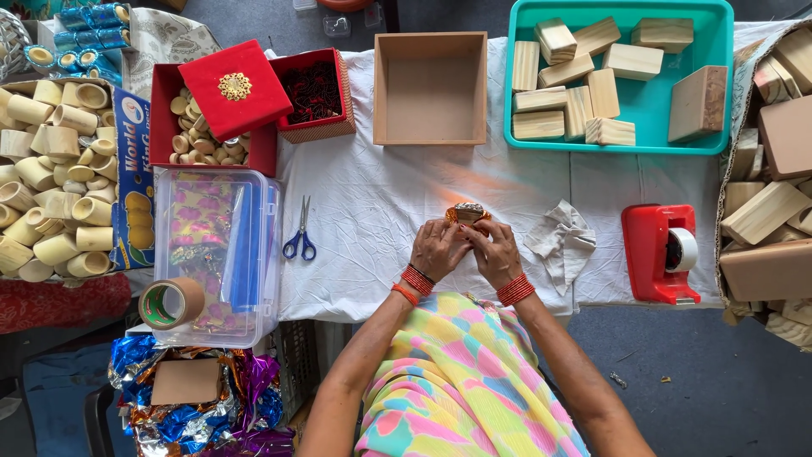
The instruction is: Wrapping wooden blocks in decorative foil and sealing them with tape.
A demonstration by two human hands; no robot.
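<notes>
1. Head view: the left hand (437, 248) and the right hand (495, 250) meet over the white cloth (372, 211) on the worktop, fingers curled shut around a small foil-wrapped piece (468, 212), gold and orange, that sticks up above the fingertips. Both wrists wear red bangles (515, 290).
2. The piece sits between the two hands, near the middle of the cloth, below the empty brown box (430, 87).
3. Just to the right of the hands lies a crumpled grey cloth scrap (561, 241), and beyond it a red tape dispenser (659, 253) with a white roll.
4. To the left of the hands lie blue-handled scissors (300, 232), blades shut, pointing away from the person.
5. Further left stands a clear plastic tub (218, 254) with coloured sheets inside; a roll of brown tape (170, 304) rests at its near corner.
6. At the far edge, a teal tray (644, 101) holds pale wooden blocks (562, 97); more blocks fill a carton at the right edge.
7. Far left, a red box (165, 118) holds small wooden rings, with a red lid (234, 89) lying askew on it; beside it a second red box (315, 93) holds dark bits.
8. A carton of short wooden tubes (51, 178) stands at the left edge.
</notes>
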